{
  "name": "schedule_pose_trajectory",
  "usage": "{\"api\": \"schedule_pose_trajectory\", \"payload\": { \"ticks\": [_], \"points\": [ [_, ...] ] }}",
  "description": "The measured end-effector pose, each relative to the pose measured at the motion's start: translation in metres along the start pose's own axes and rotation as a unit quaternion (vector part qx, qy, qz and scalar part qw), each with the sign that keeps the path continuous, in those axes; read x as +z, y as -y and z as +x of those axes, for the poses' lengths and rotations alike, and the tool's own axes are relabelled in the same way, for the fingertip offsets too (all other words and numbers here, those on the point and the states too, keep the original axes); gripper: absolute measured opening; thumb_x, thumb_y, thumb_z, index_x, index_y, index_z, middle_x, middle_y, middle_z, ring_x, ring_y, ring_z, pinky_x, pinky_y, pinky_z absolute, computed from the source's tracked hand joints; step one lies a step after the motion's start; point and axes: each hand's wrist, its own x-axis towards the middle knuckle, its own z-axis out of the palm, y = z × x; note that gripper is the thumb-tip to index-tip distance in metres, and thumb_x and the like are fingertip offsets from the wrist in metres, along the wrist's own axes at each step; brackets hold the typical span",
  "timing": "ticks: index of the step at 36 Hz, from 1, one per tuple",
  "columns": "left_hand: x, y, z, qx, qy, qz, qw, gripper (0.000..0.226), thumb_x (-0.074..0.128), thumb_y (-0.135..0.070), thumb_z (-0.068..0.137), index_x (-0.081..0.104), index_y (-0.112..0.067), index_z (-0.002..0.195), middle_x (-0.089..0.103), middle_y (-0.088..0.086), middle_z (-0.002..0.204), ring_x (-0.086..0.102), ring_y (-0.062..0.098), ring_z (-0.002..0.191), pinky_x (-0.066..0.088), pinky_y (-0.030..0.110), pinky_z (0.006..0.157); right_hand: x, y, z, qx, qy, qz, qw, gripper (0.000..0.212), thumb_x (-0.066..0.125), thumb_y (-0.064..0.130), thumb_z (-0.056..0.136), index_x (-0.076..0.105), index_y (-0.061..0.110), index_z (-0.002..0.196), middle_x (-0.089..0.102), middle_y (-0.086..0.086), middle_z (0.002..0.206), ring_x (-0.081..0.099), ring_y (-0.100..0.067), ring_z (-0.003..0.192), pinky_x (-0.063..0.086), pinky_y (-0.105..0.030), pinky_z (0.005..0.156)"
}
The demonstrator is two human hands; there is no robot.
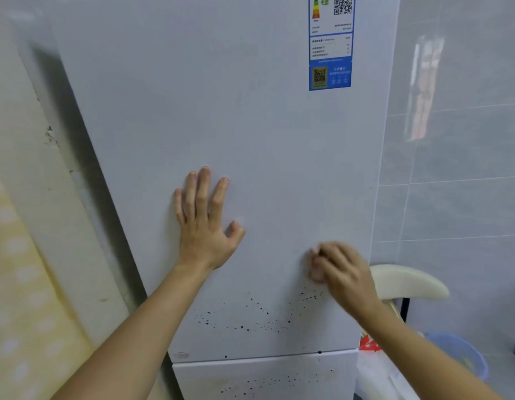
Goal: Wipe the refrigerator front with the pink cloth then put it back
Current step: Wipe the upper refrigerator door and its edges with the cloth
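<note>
hidden: pink cloth (316, 271) mostly covered by right hand (341, 268), blurred; only a small pink wad shows at the fingertips. Label text unreadable.
left hand: left hand (205, 220) flat on the tall white glossy refrigerator front (250, 116), fingers spread, thumb out, arm extended.
right hand: fingers curled over the cloth, pressing it on the door near its right edge, just above the black specks (250, 316).
surfaces: smooth door; blue-and-white energy label (330, 43) top right; grey tiled wall (458, 168) beside; blue plastic basin (464, 353) low right.

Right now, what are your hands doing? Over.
Left hand flat on fridge door. Right hand holds pink cloth. Black specks below. Nothing blocking.
</note>
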Motion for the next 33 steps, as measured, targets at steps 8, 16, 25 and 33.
{"api": "schedule_pose_trajectory", "payload": {
  "ticks": [8, 16, 25, 33],
  "points": [
    [-0.001, 0.0, 0.001, 0.004, 0.001, 0.0, 1.0, 0.09, 0.069, -0.03, 0.079, 0.035, -0.013, 0.161, 0.015, 0.016, 0.172, 0.008, 0.036, 0.161, 0.009, 0.063, 0.127, -0.023, -0.013, -0.001, 0.032, 0.042, 0.016, 0.998, 0.02, 0.054, 0.004, 0.091, 0.074, 0.007, 0.094, 0.07, -0.011, 0.11, 0.06, -0.032, 0.097, 0.051, -0.042, 0.082],
    [-0.002, -0.008, 0.008, 0.023, 0.011, -0.006, 1.0, 0.091, 0.065, -0.024, 0.074, 0.035, -0.016, 0.16, 0.016, 0.014, 0.172, 0.008, 0.036, 0.161, 0.008, 0.064, 0.126, -0.08, -0.057, 0.146, 0.224, -0.176, 0.021, 0.958, 0.025, 0.054, 0.009, 0.092, 0.077, 0.007, 0.1, 0.067, -0.015, 0.115, 0.055, -0.036, 0.108, 0.038, -0.026, 0.082],
    [0.003, -0.014, 0.006, 0.013, -0.008, -0.007, 1.0, 0.091, 0.063, -0.02, 0.072, 0.036, -0.014, 0.158, 0.019, 0.015, 0.171, 0.012, 0.039, 0.16, 0.009, 0.066, 0.126, -0.046, -0.037, 0.074, 0.257, -0.139, 0.019, 0.956, 0.021, 0.058, 0.002, 0.086, 0.075, 0.006, 0.097, 0.067, -0.014, 0.118, 0.051, -0.034, 0.108, 0.043, -0.031, 0.085],
    [0.0, -0.021, 0.006, -0.002, -0.008, -0.015, 1.0, 0.091, 0.063, -0.013, 0.071, 0.037, -0.011, 0.158, 0.021, 0.016, 0.17, 0.013, 0.04, 0.159, 0.01, 0.066, 0.126, -0.031, 0.001, -0.035, 0.255, 0.079, 0.045, 0.963, 0.036, 0.063, -0.012, 0.067, 0.073, 0.009, 0.094, 0.063, -0.002, 0.106, 0.056, -0.03, 0.096, 0.056, -0.043, 0.066]
  ]
}}
